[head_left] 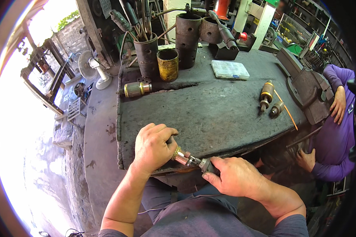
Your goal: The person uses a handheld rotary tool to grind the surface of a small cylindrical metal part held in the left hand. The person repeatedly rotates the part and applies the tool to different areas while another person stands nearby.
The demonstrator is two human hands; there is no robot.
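Just above the bench's near edge, my left hand [155, 144] is closed round a motor armature [182, 156], hiding much of its body. Its shiny end and thin shaft point right, toward my other hand. My right hand [239, 175] grips a dark grey cylindrical part [206, 166] that meets the shaft's end, with the thumb and forefinger along it. My palm covers the rest of that part, so its exact kind is unclear. On the right of the bench lies another armature [267, 94] beside a small gear piece [277, 109].
A third armature [137, 89] lies at the bench's left, near a yellow can [168, 65] and dark metal cylinders [146, 57] holding tools. Behind are a clear plastic case [230, 70] and a bench vise [310, 93]. A person in purple [332, 138] sits close on the right.
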